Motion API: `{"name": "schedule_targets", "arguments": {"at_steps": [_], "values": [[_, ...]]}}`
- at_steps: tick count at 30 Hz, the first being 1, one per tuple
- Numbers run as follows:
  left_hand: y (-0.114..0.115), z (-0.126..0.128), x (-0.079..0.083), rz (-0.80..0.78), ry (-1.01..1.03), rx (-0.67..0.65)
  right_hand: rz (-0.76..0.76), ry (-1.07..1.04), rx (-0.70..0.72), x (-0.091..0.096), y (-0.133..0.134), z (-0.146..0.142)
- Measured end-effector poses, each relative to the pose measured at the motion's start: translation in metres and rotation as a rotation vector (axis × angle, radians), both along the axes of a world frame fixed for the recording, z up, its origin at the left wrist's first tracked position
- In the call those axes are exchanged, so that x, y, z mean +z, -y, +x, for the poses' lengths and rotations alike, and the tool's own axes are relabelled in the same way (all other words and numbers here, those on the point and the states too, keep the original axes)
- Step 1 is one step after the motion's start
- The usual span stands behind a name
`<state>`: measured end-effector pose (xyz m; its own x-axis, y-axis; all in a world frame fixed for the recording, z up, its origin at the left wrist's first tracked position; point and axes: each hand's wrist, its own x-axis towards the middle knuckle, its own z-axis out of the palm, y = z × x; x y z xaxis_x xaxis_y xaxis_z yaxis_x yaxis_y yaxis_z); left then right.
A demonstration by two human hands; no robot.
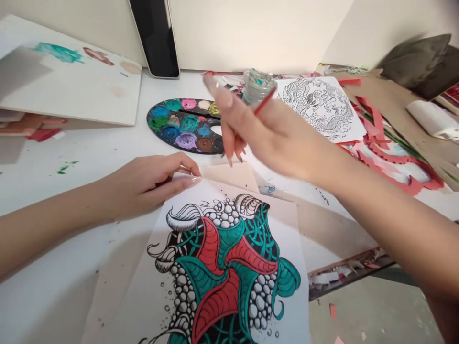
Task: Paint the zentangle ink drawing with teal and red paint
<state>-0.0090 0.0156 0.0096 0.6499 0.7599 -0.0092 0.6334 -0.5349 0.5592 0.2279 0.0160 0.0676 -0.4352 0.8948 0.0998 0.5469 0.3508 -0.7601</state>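
Left hand [143, 186] at top edge of painted ink-pattern sheet [222, 267], thumb and fingers close together there, pinch or mere touch unclear. Sheet lying on white table [60, 248], just below hand. Right hand [272, 134] raised above table, blurred, thin red-handled paintbrush [264, 101] between fingers, exact grip unclear. Glass jar [258, 86] just past brush; paint palette [182, 126] left of hand, dragon line drawing [317, 107] right.

Bright, even, diffuse light. Soft pale shadow under tilted white painted board [107, 91], far left. Raised right hand [272, 134] motion-blurred. Dark grey flat objects [416, 64], far right, smeared. Wide-angle bowing at frame edges, white table [71, 191] edge curving.
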Motion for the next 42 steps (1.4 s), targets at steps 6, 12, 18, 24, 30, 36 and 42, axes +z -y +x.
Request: {"name": "schedule_targets", "arguments": {"at_steps": [6,12,18,24,30,36,42], "values": [[-0.002,-0.003,-0.002,0.003,-0.015,-0.02,0.037,-0.155,0.002,-0.003,-0.068,-0.027],[-0.003,-0.003,-0.001,-0.006,-0.019,-0.035,-0.005,-0.198,0.025,-0.036,-0.096,-0.032],[-0.006,-0.005,-0.004,0.026,-0.028,-0.092,0.102,-0.136,0.112,-0.05,-0.098,-0.025],[-0.003,-0.004,-0.002,0.006,-0.018,-0.051,0.056,-0.215,0.057,-0.059,-0.101,-0.029],[-0.006,-0.005,-0.004,-0.028,-0.039,-0.078,-0.14,-0.313,0.046,-0.06,-0.104,-0.031],[-0.009,-0.006,-0.005,-0.009,-0.032,-0.095,-0.242,-0.384,-0.005,-0.051,-0.102,-0.031],[-0.009,-0.004,-0.005,-0.013,-0.021,-0.106,-0.274,-0.415,-0.002,-0.052,-0.102,-0.029]]}}
